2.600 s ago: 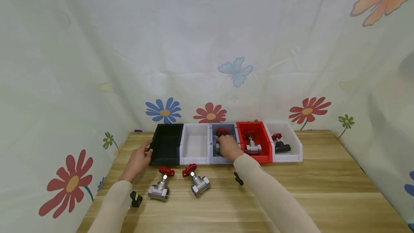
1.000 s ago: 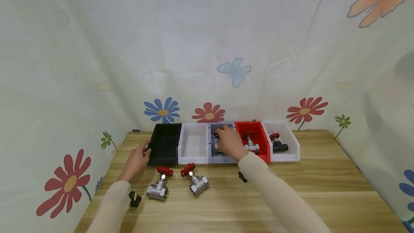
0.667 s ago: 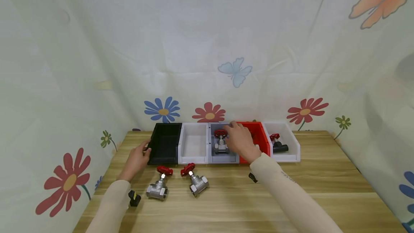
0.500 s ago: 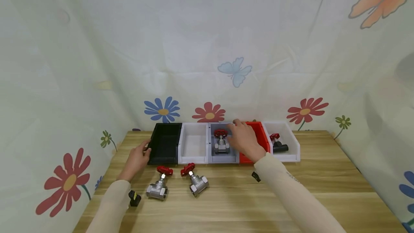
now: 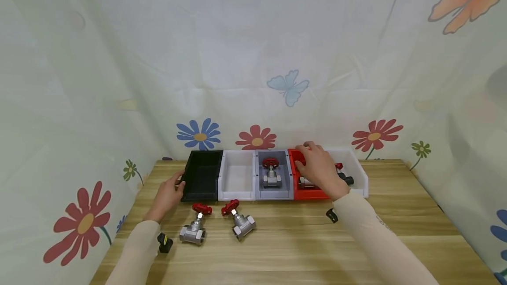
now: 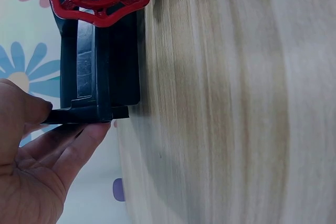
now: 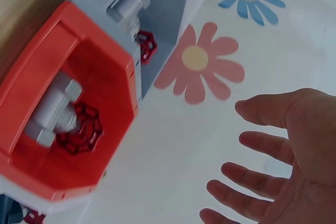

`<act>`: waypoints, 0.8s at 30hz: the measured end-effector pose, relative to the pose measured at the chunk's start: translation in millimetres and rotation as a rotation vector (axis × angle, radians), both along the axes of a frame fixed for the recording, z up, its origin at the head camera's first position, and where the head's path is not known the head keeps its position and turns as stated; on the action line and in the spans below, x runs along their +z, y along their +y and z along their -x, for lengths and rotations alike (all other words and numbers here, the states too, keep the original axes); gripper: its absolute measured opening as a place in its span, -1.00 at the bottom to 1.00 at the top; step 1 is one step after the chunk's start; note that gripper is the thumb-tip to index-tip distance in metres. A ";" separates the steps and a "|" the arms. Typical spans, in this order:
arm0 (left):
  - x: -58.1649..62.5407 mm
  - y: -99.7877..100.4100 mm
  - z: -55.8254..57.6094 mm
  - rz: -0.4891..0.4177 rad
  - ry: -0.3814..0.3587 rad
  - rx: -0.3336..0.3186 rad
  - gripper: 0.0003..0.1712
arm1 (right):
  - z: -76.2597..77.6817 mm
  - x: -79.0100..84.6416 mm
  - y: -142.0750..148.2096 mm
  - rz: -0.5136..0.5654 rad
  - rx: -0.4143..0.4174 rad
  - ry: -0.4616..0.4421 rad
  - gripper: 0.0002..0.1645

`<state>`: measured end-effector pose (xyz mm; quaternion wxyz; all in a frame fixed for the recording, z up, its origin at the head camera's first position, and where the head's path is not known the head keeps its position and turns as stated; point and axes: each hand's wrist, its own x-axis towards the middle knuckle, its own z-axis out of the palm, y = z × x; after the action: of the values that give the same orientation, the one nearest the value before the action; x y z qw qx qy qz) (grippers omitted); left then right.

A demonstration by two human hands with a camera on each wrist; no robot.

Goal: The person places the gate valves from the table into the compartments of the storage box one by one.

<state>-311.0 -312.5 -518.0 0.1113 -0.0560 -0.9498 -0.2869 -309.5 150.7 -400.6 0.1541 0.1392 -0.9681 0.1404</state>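
My left hand [image 5: 166, 195] grips the left side wall of a black bin [image 5: 202, 184]; in the left wrist view, thumb and fingers [image 6: 86, 148] lie on either side of its edge. My right hand [image 5: 318, 166] hovers over the red bin [image 5: 310, 195], its fingers spread and holding nothing in the right wrist view. A metal valve with a red handwheel [image 7: 79, 129] lies in that red bin, partly hidden by the hand in the head view. Another such valve [image 5: 271, 177] lies in the grey bin [image 5: 273, 195].
Two metal valves, a left one [image 5: 194, 228] and a right one [image 5: 241, 223], lie on the wooden table [image 5: 277, 254] before the bins. A white bin [image 5: 237, 179] stands beside the black one. The far-right white bin [image 5: 358, 175] holds a dark valve [image 5: 346, 179].
My right hand has left the valve in the grey bin and moved right over the red bin, uncovering the grey bin's valve. The left hand stays at the black bin.
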 end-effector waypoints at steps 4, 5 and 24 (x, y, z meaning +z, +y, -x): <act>0.8 0.1 -0.8 0.005 0.006 -0.001 -0.46 | -0.6 1.8 14.7 0.021 -0.027 -0.017 -0.42; 0.8 0.2 -0.9 0.004 0.007 -0.001 -0.46 | -0.5 2.0 18.7 0.024 -0.030 -0.015 -0.42; 0.4 0.0 -0.8 0.005 0.008 -0.008 -0.46 | -2.8 -4.4 93.1 0.115 -0.132 -0.015 -0.34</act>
<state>-310.1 -312.5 -517.6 0.1137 -0.0614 -0.9498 -0.2848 -306.7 243.7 -405.0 0.1636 0.0652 -0.9666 0.1862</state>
